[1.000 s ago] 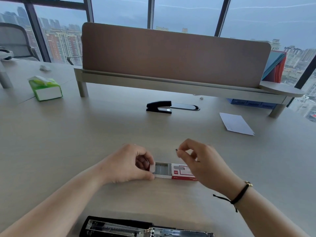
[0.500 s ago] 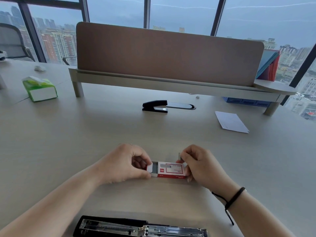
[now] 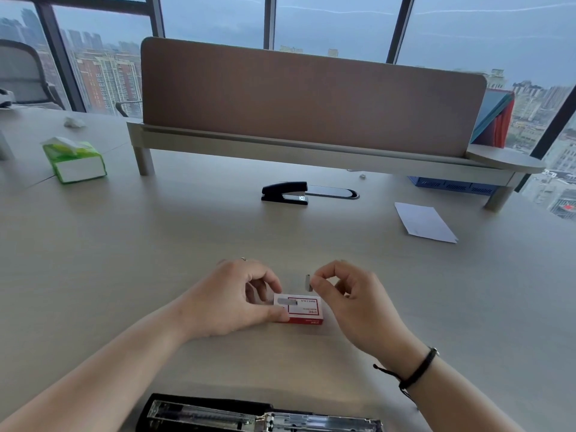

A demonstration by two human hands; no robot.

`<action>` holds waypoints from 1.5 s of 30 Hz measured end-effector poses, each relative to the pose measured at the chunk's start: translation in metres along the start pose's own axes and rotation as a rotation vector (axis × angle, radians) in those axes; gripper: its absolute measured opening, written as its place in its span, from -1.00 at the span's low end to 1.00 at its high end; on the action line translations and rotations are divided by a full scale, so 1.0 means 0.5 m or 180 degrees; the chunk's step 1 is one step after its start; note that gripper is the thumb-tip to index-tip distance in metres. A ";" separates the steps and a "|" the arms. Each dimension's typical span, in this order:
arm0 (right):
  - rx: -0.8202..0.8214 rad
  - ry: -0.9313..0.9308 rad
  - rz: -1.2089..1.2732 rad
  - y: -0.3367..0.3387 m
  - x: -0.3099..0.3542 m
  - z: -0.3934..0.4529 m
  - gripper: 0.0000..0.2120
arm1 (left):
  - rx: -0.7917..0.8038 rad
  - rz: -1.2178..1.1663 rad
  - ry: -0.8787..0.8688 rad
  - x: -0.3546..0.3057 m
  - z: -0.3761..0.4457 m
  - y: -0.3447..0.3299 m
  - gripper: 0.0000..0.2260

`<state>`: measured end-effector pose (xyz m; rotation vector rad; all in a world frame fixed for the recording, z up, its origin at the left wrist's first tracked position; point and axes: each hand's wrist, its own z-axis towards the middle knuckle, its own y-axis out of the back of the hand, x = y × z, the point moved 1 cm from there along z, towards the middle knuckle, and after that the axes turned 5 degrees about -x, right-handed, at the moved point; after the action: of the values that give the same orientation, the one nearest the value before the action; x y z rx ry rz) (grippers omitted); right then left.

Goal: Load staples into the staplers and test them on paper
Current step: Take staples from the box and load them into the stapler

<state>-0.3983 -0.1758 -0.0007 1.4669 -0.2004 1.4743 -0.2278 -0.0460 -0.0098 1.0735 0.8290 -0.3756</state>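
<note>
2 hands work at the near middle of the desk (image 3: 93, 275) in the head view: the left hand (image 3: 230, 300) grips the left end of the red-and-white staple box (image 3: 304, 310) between curled fingers and thumb, box flat on the desk, while the right hand (image 3: 349, 297) pinches a short strip of staples (image 3: 308, 282) between thumb and forefinger, held just above and behind the box's right end. 1 opened stapler (image 3: 249, 416) lies at the bottom edge with its magazine exposed, 1 closed black stapler (image 3: 285, 192) sits well beyond the hands, and a sheet of white paper (image 3: 425, 222) lies far right; a green tissue pack (image 3: 74, 160) stands far left.
</note>
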 end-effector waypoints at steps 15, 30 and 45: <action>0.0076 0.0457 0.0461 -0.007 0.018 -0.032 -0.86 | -0.0150 -0.0171 -0.0554 -0.052 -0.023 0.000 -0.93; 0.0371 0.0652 0.0022 0.090 0.015 -0.204 -0.87 | 0.0360 0.1011 -0.1068 -0.184 -0.144 -0.042 -0.83; 0.0323 0.0219 0.0164 0.090 -0.011 -0.252 -0.78 | 0.0185 0.0716 -0.0514 -0.179 -0.207 -0.080 -0.83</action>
<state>-0.5146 -0.1108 -0.0136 1.4987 -0.1239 1.5940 -0.3539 0.0173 0.0096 1.1614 0.5504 -0.2934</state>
